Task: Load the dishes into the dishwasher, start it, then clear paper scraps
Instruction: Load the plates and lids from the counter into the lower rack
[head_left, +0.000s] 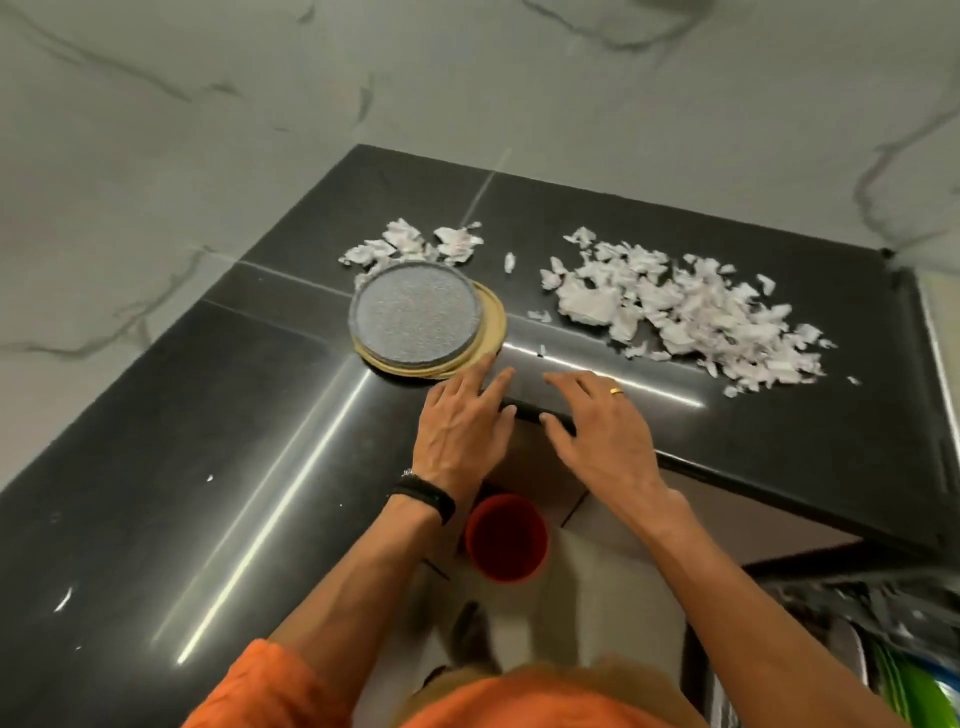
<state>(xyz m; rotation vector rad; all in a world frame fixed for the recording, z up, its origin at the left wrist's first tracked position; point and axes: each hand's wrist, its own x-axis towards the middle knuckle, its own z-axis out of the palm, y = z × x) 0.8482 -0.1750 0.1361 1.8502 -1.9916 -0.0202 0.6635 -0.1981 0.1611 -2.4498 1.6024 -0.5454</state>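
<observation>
A grey speckled plate (414, 314) lies stacked on a tan plate (492, 325) on the black counter (218, 415). A big heap of white paper scraps (685, 312) spreads to the right of the plates, and a smaller heap of scraps (410, 247) lies just behind them. My left hand (462, 431) hovers open at the counter's inner corner, fingertips just short of the plates. My right hand (605, 431), with a gold ring, is open beside it over the counter edge. Neither hand holds anything.
A red bin (506, 538) stands on the tiled floor below my hands. The open dishwasher rack (862, 639) with dishes shows at the bottom right. A marble-pattern wall (208, 104) backs the counter. A few stray scraps (540, 315) lie between the heaps.
</observation>
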